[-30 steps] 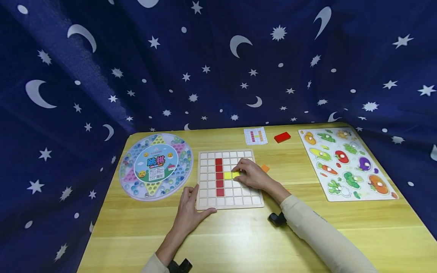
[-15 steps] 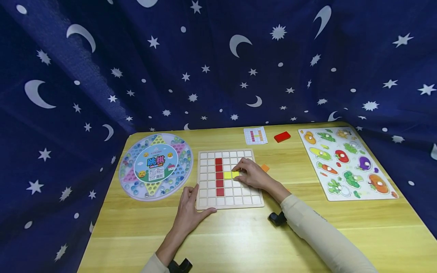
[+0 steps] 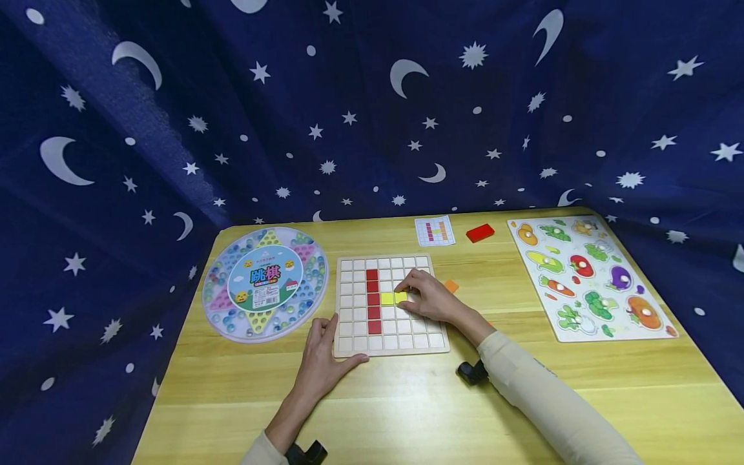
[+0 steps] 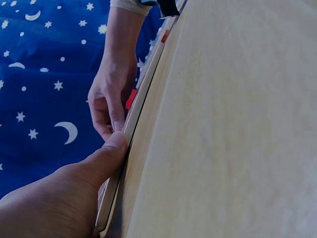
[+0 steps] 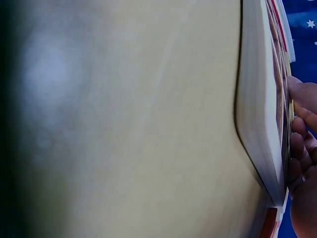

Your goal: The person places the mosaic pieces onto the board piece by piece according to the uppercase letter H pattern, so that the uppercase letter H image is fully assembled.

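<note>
A pale wooden grid board [image 3: 392, 353] lies on the table in the head view. Down one column runs a line of red tiles [image 3: 374, 299], with a yellow tile [image 3: 387, 298] beside it. My right hand [image 3: 429, 298] pinches another yellow tile [image 3: 401, 297] between thumb and finger, on the board just right of the first. The left hand [image 3: 320, 367] touches the board's near left corner, its thumb at the front edge and forefinger at the left edge. In the left wrist view the thumb [image 4: 111, 148] presses that edge.
Orange tiles [image 3: 451, 285] lie partly behind the right hand and forearm. Behind the board are a pattern card [image 3: 434, 231] and a red block [image 3: 480, 233]. A round marble game [image 3: 265, 274] stands left; a vegetable puzzle board [image 3: 581, 297] lies right.
</note>
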Motion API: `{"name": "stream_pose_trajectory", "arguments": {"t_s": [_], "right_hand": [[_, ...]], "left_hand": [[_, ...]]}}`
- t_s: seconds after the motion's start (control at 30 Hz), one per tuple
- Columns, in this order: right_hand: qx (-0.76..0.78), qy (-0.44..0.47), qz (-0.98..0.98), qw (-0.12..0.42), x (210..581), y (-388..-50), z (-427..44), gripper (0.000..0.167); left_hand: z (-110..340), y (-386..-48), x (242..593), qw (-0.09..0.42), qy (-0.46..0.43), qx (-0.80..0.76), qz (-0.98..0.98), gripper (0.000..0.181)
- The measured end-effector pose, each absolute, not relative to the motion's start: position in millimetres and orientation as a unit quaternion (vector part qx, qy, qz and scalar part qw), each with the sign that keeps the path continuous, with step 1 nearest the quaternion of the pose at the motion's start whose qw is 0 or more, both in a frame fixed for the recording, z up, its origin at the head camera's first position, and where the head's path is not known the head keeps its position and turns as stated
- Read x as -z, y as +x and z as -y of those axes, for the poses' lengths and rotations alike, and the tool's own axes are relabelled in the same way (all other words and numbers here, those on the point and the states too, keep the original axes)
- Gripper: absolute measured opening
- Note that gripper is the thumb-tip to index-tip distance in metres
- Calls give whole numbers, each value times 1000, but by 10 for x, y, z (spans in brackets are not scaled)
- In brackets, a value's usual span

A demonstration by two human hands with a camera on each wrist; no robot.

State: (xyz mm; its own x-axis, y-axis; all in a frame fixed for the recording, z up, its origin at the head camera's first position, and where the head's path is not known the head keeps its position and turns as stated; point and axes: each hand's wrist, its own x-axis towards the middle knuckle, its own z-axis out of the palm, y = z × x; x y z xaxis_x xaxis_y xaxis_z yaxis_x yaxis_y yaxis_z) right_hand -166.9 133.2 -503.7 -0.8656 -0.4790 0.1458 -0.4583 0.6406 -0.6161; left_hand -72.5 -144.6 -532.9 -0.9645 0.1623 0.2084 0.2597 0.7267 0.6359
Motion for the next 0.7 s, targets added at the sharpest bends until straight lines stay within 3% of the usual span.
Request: {"name": "stream_pose_trajectory", "arguments": {"t_s": [0.7], "right_hand": [[333,-275,-900,58,4915,-1565,-1516,33]], "left_hand": [[1451,-730,5332,63,-111,350,928,107]]}}
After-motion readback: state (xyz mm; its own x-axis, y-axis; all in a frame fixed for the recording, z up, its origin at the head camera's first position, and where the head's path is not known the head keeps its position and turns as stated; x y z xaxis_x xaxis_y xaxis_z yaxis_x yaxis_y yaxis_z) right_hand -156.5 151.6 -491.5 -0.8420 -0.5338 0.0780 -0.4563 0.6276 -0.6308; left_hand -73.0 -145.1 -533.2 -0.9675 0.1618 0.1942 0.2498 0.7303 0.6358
